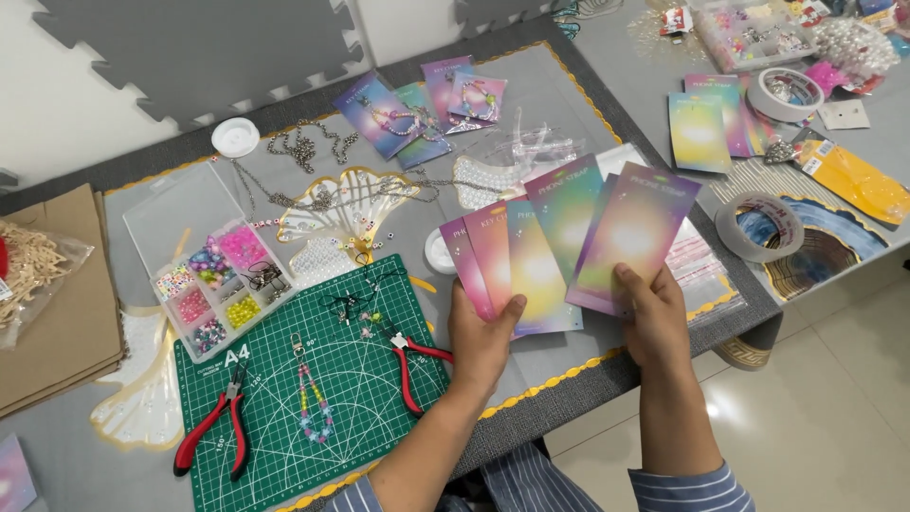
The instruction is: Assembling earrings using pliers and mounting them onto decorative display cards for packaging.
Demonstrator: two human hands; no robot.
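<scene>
Overhead, a head-worn camera looks down on a grey craft table. At the far left of the frame lies brown paper. Next to it, left of centre, sits a clear bead box with coloured beads in its compartments. Below it a green cutting mat holds red-handled pliers at its lower left, a beaded strap in the middle and a second pair of red-handled pliers at its right edge.

Just right of the mat, at the frame's centre, the left hand is closed on a fan of pastel gradient cards, thumb on top and fingers beneath; the cards spread upward from the grip. Beside it the right hand pinches a purple gradient card by its lower edge, the card rising above the thumb and overlapping the fan.

At the right, a roll of tape rests on a blue-patterned tray.
</scene>
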